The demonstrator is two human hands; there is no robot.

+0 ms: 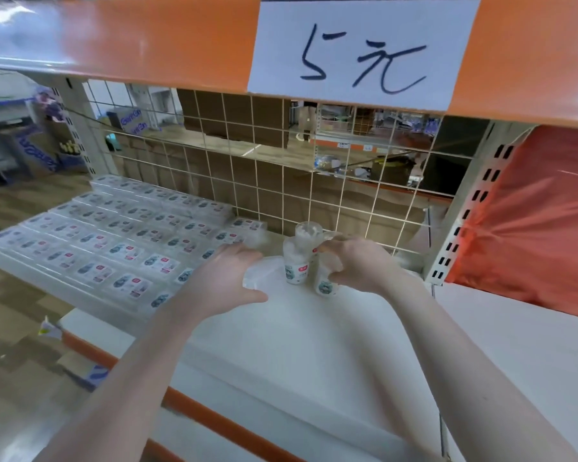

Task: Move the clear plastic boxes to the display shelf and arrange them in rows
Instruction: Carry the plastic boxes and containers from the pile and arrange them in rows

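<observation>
R hand point(354, 265) fingers curled round clear plastic boxes point(309, 261), L hand point(229, 278) fingers relaxed, flat white shelf point(314, 345)

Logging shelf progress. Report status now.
Right hand grips upright clear boxes. Left hand open on shelf. Rows fill left side. Nothing blocking.

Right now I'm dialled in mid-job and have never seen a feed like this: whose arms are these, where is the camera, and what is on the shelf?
There is no machine here: the two bare arms belong to a person, and the single picture comes from a wide-angle camera worn on their head, looking forward and down. The white display shelf has rows of flat clear plastic boxes with small labels covering its left part. The right hand grips a few upright clear boxes near the wire grid back. The left hand lies spread at the edge of the rows; what it touches is blurred. Above hangs a handwritten price sign.
</observation>
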